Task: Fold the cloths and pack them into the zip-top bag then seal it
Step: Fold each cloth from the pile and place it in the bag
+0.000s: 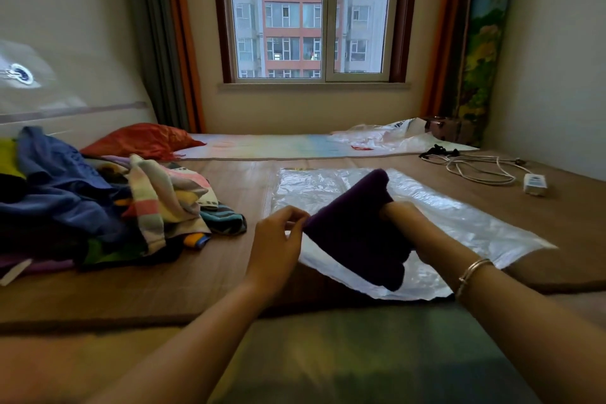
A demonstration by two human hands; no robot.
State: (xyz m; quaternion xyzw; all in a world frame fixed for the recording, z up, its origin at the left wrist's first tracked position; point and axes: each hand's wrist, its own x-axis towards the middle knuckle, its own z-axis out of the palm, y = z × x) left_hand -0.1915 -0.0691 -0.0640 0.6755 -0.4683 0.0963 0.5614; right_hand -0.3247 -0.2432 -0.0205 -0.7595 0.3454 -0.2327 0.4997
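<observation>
Forearms in from the near edge, both reaching forward over the bed [196, 285]. Bracelet [472, 272] on the right wrist.

Left hand [278, 236]: raised, fingers curled, thumb and fingertips pinching the near-left corner of the purple cloth [354, 233]. Right hand [403, 220]: gripping the cloth's right side, fingers mostly buried in the fabric. Cloth folded into a thick bundle, held off the bed, tilted, far end higher, directly above the bag.

Zip-top bag [459, 220]: clear plastic, flat on the mat under the cloth, long side running away to the right. Near edge slightly lifted and wrinkled. Cannot tell which end holds the zip, nor whether open.

Risks, as judged:
- Fold slipping loose if the left pinch lets go early; only a corner held.
- Mouth of the flat bag likely stuck together; pushing the bundle in with no hand free to hold it open would bunch the plastic.
- Slick plastic sliding on the mat under a push.

Left, near: heap of unfolded cloths [98, 203], blue, striped, mixed colours; much folding left. Beyond it, red cushion [141, 139]. Right, farther: white cable [475, 170] coiled with a plug block [535, 184]. Farther back: loose plastic sheet [377, 136]. Far wall: window [311, 16].
</observation>
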